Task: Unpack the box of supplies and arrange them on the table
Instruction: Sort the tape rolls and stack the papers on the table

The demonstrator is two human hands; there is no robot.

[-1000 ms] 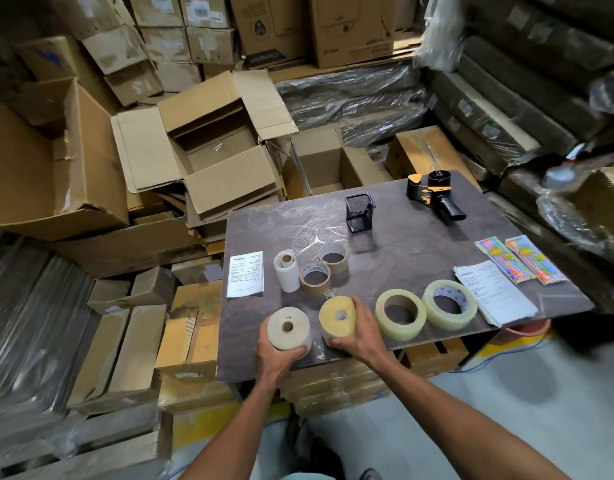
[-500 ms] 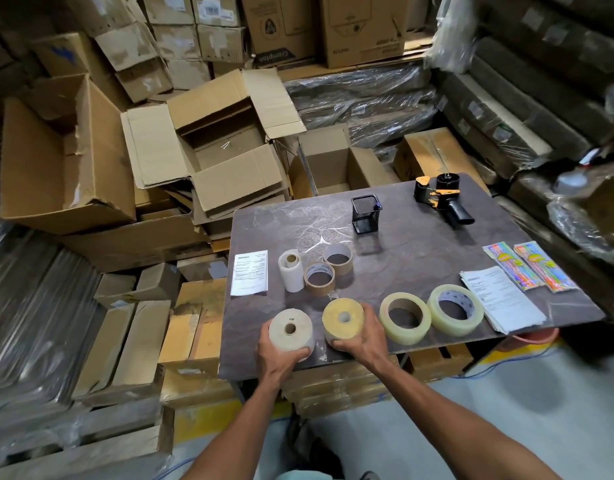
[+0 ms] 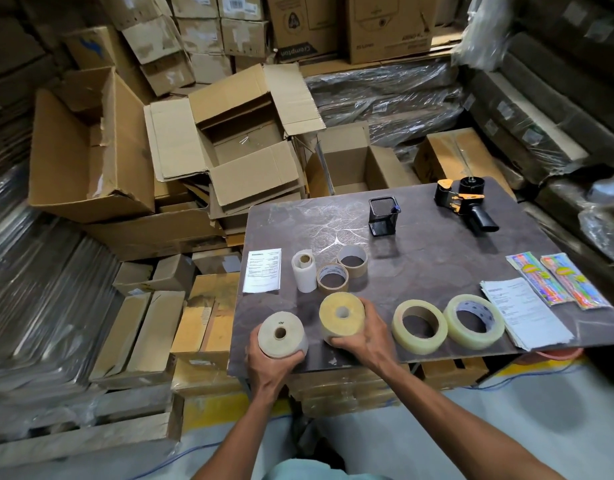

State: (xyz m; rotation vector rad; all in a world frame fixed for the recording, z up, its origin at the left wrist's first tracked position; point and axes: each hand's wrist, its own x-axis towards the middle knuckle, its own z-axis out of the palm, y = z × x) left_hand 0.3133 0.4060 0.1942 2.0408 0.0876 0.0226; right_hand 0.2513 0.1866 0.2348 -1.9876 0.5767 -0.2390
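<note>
My left hand (image 3: pixel 269 363) grips a thick whitish tape roll (image 3: pixel 280 333) at the front left of the dark table (image 3: pixel 430 244). My right hand (image 3: pixel 366 336) grips a thick yellow tape roll (image 3: pixel 342 315) just to its right. Two clear tape rolls (image 3: pixel 419 326) (image 3: pixel 473 321) lie flat further right. Behind stand a small white roll (image 3: pixel 303 274) and two brown tape rolls (image 3: pixel 332 278) (image 3: pixel 352 260). An open, emptied cardboard box (image 3: pixel 236 147) sits beyond the table's left corner.
On the table are a black mesh pen holder (image 3: pixel 383 216), a black-and-orange tape dispenser (image 3: pixel 466 202), a paper slip (image 3: pixel 262 270), a stack of papers (image 3: pixel 525 311) and two colourful packets (image 3: pixel 558 280). Cardboard boxes and wrapped bundles crowd all around the table.
Both hands have kept their hold on the two thick rolls, which stay at the front edge; the yellow roll shifted slightly. The camera view moved a little.
</note>
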